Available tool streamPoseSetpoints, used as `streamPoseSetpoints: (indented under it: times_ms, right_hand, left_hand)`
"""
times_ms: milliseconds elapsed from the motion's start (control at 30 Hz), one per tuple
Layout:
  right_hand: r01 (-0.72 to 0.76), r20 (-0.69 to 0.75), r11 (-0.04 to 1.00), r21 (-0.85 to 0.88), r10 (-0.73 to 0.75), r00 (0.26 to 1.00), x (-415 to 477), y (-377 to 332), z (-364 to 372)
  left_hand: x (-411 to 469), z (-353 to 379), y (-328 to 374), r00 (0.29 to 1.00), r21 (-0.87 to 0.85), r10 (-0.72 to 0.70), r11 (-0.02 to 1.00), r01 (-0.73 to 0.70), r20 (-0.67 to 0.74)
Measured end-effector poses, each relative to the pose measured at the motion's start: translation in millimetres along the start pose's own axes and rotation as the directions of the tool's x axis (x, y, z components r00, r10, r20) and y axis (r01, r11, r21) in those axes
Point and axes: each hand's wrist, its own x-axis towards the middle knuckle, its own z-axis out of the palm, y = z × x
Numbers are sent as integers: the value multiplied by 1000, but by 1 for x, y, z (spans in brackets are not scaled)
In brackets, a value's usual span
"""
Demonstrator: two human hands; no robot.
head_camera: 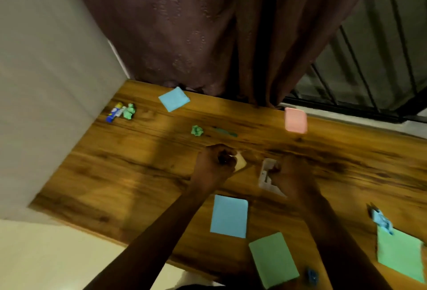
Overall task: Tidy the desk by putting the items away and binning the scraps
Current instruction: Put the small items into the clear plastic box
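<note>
Both hands sit mid-worktop: left hand fisted round a cream paper scrap; right hand on a pale clear object, its grip too blurred to tell. Keep the scrap balled tight so nothing drops before the unseen bin.

Far left on the desk, a glue stick, a crumpled scrap just right of it.

By the desk's far left corner, glue stick touching a crumpled green scrap. Along the far edge, flat blue sheet and pink pad. Mid-desk, second green scrap. Near the front edge, larger blue sheet beside a green sheet. Pale scrap gripped in left hand.
</note>
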Motion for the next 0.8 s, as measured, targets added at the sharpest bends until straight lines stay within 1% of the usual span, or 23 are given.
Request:
streamPoseSetpoints:
  times_ms: [167, 300, 367, 600, 733, 800]
  right_hand:
    - [145, -57, 982, 119, -139, 989, -6, -28, -10]
    - [251, -111, 952, 175, -234, 966, -11, -57, -11]
    - [280, -118, 942, 186, -262, 958, -11, -68, -9]
    - [325, -53, 906, 271, -323, 945, -14, -113, 1]
    - [347, 8, 877, 331, -370, 929, -8, -158, 13]
    - [377, 39, 859, 347, -414, 909, 0, -186, 22]
  left_hand:
    - [-5, -18, -6, 998, -31, -44, 999, 42, -52]
    - [-9, -32, -8, 994, -56, -54, 997, 49, -96]
    - [-7, -44, -9, 991, -67, -55, 997, 48, -119]
    - [9, -108, -31, 967, -64, -84, 995, 71, -242]
    - [14, -146, -46, 937, -95, -133, 990, 107, -324]
    - [16, -167, -55, 921, -91, -153, 988, 129, -357]
